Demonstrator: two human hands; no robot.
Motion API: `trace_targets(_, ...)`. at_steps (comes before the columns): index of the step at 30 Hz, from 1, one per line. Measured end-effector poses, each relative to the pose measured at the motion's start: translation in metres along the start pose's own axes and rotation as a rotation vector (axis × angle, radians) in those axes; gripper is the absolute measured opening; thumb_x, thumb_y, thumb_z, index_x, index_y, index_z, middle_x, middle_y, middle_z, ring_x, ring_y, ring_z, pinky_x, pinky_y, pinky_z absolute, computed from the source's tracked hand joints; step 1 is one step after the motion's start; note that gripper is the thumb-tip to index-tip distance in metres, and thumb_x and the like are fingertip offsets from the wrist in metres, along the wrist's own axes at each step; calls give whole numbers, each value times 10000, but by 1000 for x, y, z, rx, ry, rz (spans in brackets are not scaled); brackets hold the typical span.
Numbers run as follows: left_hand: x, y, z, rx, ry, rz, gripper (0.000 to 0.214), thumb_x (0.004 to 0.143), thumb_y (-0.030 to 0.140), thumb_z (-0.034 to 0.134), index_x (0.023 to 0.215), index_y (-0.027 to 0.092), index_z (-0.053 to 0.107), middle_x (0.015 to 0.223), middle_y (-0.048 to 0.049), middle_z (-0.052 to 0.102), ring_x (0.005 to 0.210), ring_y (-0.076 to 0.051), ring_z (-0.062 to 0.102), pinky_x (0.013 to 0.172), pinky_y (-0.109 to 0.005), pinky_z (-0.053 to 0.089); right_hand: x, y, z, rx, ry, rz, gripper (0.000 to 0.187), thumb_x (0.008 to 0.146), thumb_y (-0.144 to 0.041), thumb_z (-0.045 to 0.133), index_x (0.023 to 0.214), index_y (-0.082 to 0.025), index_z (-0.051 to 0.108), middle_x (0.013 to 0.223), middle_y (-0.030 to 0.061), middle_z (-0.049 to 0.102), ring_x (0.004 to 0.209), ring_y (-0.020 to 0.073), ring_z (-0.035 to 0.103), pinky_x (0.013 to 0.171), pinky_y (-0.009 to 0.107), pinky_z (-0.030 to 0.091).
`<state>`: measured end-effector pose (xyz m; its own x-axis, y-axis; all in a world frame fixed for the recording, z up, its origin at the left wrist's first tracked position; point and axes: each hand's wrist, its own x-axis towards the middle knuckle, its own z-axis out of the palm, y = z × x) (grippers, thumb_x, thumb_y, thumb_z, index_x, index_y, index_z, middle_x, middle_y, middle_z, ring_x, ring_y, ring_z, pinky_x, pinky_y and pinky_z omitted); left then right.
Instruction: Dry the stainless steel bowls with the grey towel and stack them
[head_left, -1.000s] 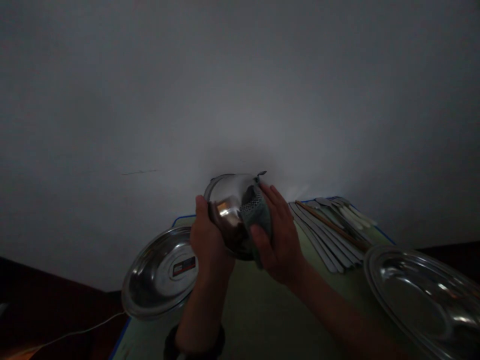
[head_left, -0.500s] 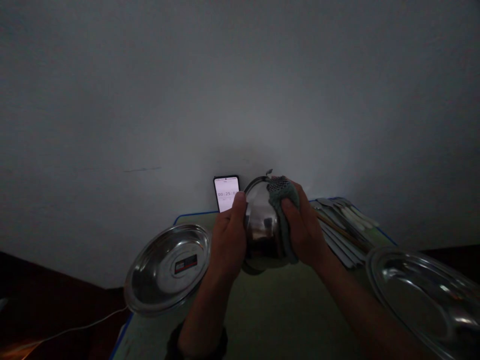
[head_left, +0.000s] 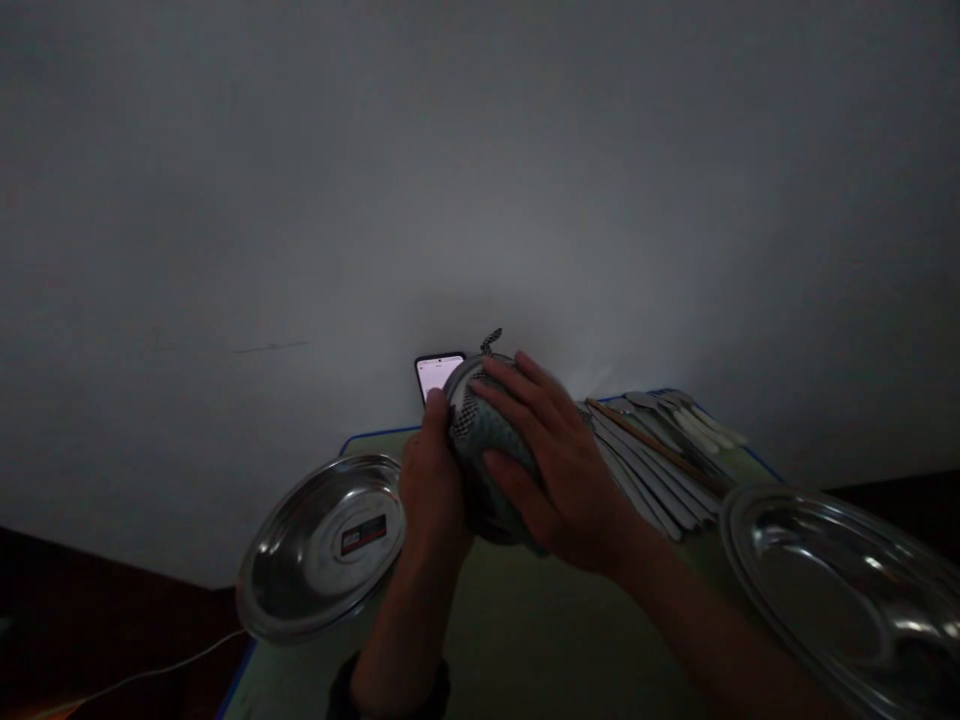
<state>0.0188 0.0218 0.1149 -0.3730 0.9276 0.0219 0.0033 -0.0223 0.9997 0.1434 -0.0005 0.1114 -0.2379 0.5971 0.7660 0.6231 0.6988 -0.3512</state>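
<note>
My left hand (head_left: pixel 433 490) grips a shiny metal bowl (head_left: pixel 456 378) by its left side, thumb up along the rim. Draped over the bowl is a grey-green cloth (head_left: pixel 495 435) with a dark checked patch, and a twisted end of it sticks up at the top. My right hand (head_left: pixel 562 475) presses the cloth against the bowl's right side, fingers stretched across it. Most of the bowl is hidden under cloth and fingers. Both hands hold it above the table, in front of a phone (head_left: pixel 438 372).
A steel basin (head_left: pixel 262 600) with a dark label stands at the left of the green table (head_left: pixel 525 640). Another steel basin (head_left: pixel 757 510) is at the right. Knives and spoons (head_left: pixel 660 470) and a wooden stick lie behind it. A wall (head_left: pixel 480 200) rises behind.
My right hand has slid left and over the bowl, spreading the cloth across it. The bowl has shifted left and turned, and now covers more of the phone's lower part.
</note>
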Motion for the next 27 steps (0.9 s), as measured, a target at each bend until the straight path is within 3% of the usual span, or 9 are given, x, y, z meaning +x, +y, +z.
trace_targets(3, -4, 4, 2, 42, 91, -81, 494, 688, 682, 594, 639, 197, 675, 602, -4, 625, 567, -143, 525, 513, -263, 389, 0, 14, -4, 42, 57, 69, 432, 943, -325, 390, 1364, -234, 420, 1472, 47, 416, 1424, 217, 239, 1164, 508, 230)
trace_targets(7, -9, 9, 6, -18, 60, -118, 447, 720, 628, 603, 664, 190, 673, 634, -10, 646, 568, -137, 553, 507, -254, 407, -4, 33, 3, 116, 153, 224, 446, 966, -366, 339, 1394, -248, 377, 1448, 77, 444, 1383, 213, 336, 1145, 515, 273)
trace_targets(11, -7, 15, 4, 35, 19, -72, 422, 787, 559, 554, 580, 198, 626, 525, 2, 580, 507, -138, 505, 465, -251, 372, -5, 15, 7, 65, 89, 183, 472, 958, -359, 350, 1411, -228, 357, 1488, 80, 387, 1423, 229, 249, 1153, 534, 241)
trace_targets(15, -7, 20, -2, 88, -169, 62, 459, 843, 522, 490, 500, 224, 557, 474, 14, 519, 484, -136, 451, 472, -241, 363, -3, 0, 4, 21, 48, 91, 459, 945, -326, 384, 1400, -261, 380, 1486, 40, 394, 1437, 227, 205, 1163, 537, 205)
trace_targets(20, -7, 20, -11, 224, -483, 83, 537, 850, 568, 460, 453, 206, 484, 435, 18, 461, 417, -105, 380, 417, -234, 290, -3, 25, 4, 191, 168, 328, 440, 961, -397, 346, 1374, -257, 406, 1438, 84, 454, 1345, 244, 393, 1115, 527, 310)
trace_targets(23, -5, 20, -18, 275, -545, 60, 535, 850, 584, 441, 488, 197, 515, 446, 14, 471, 418, -101, 399, 420, -233, 286, -1, 34, -3, 203, 262, 405, 417, 967, -419, 327, 1305, -224, 476, 1349, 104, 531, 1249, 252, 494, 1054, 494, 392)
trace_targets(25, -3, 21, -21, 311, -553, 72, 545, 847, 596, 431, 491, 194, 521, 442, 12, 465, 415, -100, 400, 418, -233, 278, 1, 32, -10, 159, 335, 382, 416, 972, -418, 312, 1299, -221, 479, 1317, 103, 548, 1225, 247, 508, 1035, 472, 406)
trace_targets(27, -1, 21, -23, 347, -634, 90, 545, 841, 601, 434, 496, 191, 532, 446, 9, 469, 418, -101, 400, 421, -233, 280, 2, 28, -17, 107, 314, 330, 427, 963, -439, 339, 1306, -223, 472, 1301, 102, 551, 1193, 246, 522, 1003, 453, 425)
